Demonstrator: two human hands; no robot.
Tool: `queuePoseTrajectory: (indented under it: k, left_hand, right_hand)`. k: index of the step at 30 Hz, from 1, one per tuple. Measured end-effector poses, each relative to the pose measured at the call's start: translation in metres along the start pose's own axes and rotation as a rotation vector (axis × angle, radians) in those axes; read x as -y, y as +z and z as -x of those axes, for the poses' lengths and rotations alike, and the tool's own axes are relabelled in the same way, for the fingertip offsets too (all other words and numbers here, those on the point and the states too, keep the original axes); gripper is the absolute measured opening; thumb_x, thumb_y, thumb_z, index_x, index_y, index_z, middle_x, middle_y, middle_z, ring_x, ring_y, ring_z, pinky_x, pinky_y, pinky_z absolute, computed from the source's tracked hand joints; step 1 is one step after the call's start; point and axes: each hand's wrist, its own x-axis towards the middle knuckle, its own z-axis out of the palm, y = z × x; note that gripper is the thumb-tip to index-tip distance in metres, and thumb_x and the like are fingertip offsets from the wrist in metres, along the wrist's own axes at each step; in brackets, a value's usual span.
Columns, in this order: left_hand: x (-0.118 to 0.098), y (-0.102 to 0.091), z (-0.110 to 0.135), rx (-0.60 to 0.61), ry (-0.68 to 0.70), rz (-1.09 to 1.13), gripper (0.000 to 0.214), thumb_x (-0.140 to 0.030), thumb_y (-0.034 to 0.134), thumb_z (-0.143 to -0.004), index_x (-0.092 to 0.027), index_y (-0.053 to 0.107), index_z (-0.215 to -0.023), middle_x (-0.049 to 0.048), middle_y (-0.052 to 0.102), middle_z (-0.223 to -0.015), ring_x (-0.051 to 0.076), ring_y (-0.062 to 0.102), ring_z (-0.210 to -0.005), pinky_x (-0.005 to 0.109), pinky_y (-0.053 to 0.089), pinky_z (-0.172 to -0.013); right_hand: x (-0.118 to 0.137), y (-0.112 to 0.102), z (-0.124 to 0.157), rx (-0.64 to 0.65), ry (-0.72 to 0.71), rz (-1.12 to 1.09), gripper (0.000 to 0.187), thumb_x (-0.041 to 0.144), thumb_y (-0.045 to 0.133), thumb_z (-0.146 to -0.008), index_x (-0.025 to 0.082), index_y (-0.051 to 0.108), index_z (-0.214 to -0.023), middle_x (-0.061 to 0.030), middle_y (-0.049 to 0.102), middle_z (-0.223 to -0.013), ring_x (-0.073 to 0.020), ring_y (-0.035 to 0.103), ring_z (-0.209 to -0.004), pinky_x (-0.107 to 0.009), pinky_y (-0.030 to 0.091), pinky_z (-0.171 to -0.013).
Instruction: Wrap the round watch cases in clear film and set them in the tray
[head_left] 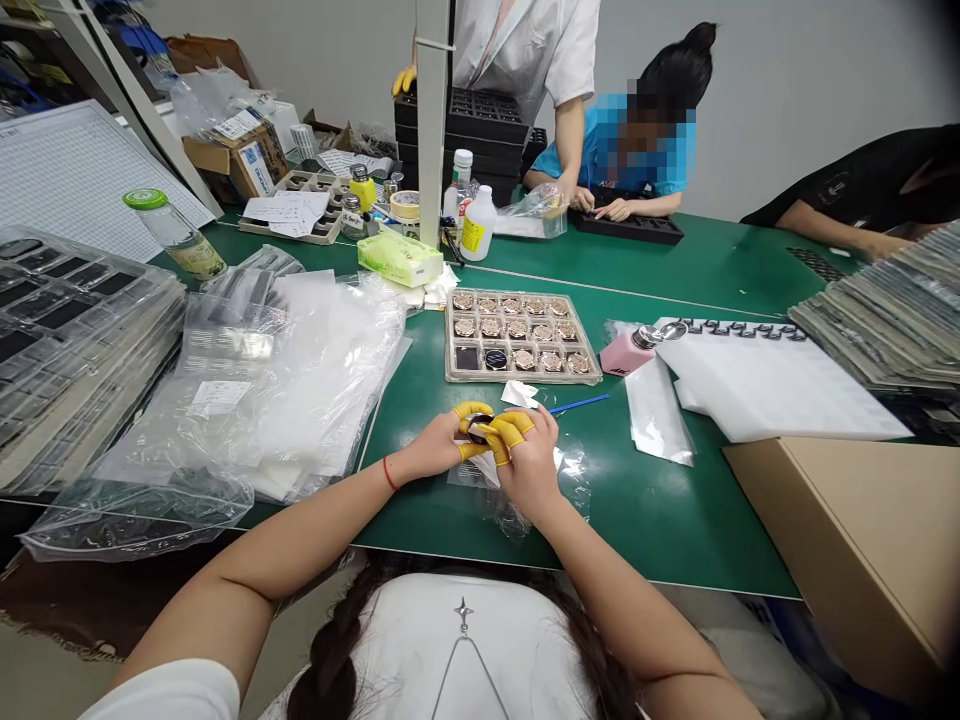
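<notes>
Both my hands meet over the green mat (645, 500), fingertips capped with yellow finger cots. My left hand (439, 442) pinches a small round dark part (477, 424) from the left. My right hand (529, 455) closes on the same part from the right, with a white wipe (486, 464) showing under its fingers. A clear plastic bag (570, 470) lies on the mat beneath my hands. Just beyond sits a beige tray (520, 337) filled with several round metallic parts. A blue-handled swab (579, 403) lies between the tray and my right hand.
Clear bags (247, 400) pile at left beside stacked trays (67, 340). A pink dispenser bottle (630, 352), white foam sheets (765, 385) and a cardboard box (862, 540) are at right. Other people work across the table near black trays (480, 130). A white post (433, 120) stands mid-table.
</notes>
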Motion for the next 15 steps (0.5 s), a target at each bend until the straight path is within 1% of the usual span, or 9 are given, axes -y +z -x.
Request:
queuePoseTrajectory:
  k: [3, 6, 9, 11, 13, 15]
  left_hand:
    - [-0.001, 0.000, 0.000, -0.010, 0.009, 0.002, 0.044, -0.030, 0.068, -0.075, -0.018, 0.050, -0.113, 0.0030, 0.064, -0.090, 0.014, 0.062, -0.076, 0.025, 0.049, -0.070]
    - [0.002, -0.001, 0.000, -0.015, 0.025, 0.025, 0.045, -0.030, 0.068, -0.075, -0.017, 0.050, -0.115, 0.0041, 0.065, -0.093, 0.015, 0.063, -0.079, 0.026, 0.049, -0.071]
    - [0.007, -0.001, 0.000, -0.011, 0.020, 0.070, 0.051, -0.031, 0.069, -0.074, -0.017, 0.047, -0.118, 0.0055, 0.065, -0.095, 0.017, 0.063, -0.082, 0.028, 0.050, -0.073]
    - [0.009, -0.002, -0.001, -0.010, 0.003, 0.106, 0.054, -0.031, 0.070, -0.073, -0.016, 0.046, -0.119, 0.0060, 0.064, -0.096, 0.018, 0.063, -0.083, 0.029, 0.050, -0.074]
    - [0.010, -0.002, -0.002, -0.004, -0.025, 0.146, 0.056, -0.031, 0.072, -0.072, -0.016, 0.046, -0.119, 0.0054, 0.064, -0.094, 0.018, 0.063, -0.084, 0.031, 0.050, -0.076]
    - [0.010, -0.003, -0.003, 0.013, -0.056, 0.192, 0.056, -0.030, 0.074, -0.070, -0.017, 0.046, -0.117, 0.0045, 0.064, -0.092, 0.017, 0.063, -0.084, 0.032, 0.051, -0.078]
  right_hand:
    - [-0.001, 0.004, -0.007, -0.012, -0.002, 0.022, 0.023, 0.009, 0.045, -0.078, 0.021, 0.057, -0.095, -0.0057, 0.060, -0.091, -0.0230, 0.049, -0.095, -0.049, 0.029, -0.101]
    - [-0.005, 0.008, -0.015, -0.018, 0.004, 0.045, 0.022, 0.009, 0.043, -0.077, 0.020, 0.056, -0.091, -0.0058, 0.059, -0.085, -0.0219, 0.050, -0.086, -0.046, 0.032, -0.098]
    - [-0.012, 0.013, -0.021, -0.023, 0.020, 0.057, 0.019, 0.011, 0.042, -0.079, 0.019, 0.056, -0.090, -0.0067, 0.059, -0.081, -0.0220, 0.050, -0.081, -0.041, 0.038, -0.089]
    - [-0.016, 0.015, -0.024, 0.004, 0.038, 0.046, 0.020, 0.012, 0.042, -0.080, 0.018, 0.057, -0.090, -0.0079, 0.059, -0.080, -0.0229, 0.052, -0.082, -0.038, 0.041, -0.083]
    - [-0.019, 0.014, -0.028, 0.048, 0.072, -0.021, 0.020, 0.015, 0.041, -0.082, 0.017, 0.059, -0.092, -0.0085, 0.061, -0.081, -0.0231, 0.054, -0.082, -0.037, 0.042, -0.080]
    - [-0.021, 0.009, -0.030, 0.072, 0.145, -0.154, 0.021, 0.020, 0.041, -0.086, 0.018, 0.060, -0.096, -0.0082, 0.064, -0.087, -0.0222, 0.056, -0.083, -0.035, 0.043, -0.078]
